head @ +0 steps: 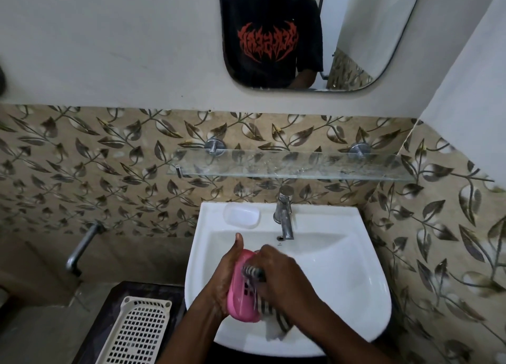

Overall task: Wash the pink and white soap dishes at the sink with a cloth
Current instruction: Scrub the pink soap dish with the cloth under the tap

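Scrubbing of the pink soap dish (242, 289) over the sink (342, 276). Left hand (227, 276) was closed along its left edge, thumb up; right hand (282, 276) was clenched on the striped cloth (253, 272), pressed into its slotted face. White soap dish (241, 215) sat on the far-left rim beside the tap (284, 215). Light, rigid plastic, probably slippery when wet, seemed best held by its long edges.

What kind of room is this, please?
Most likely a home bathroom: a white wall-hung sink with a tap, a mirror above a glass shelf, and leaf-patterned wall tiles.
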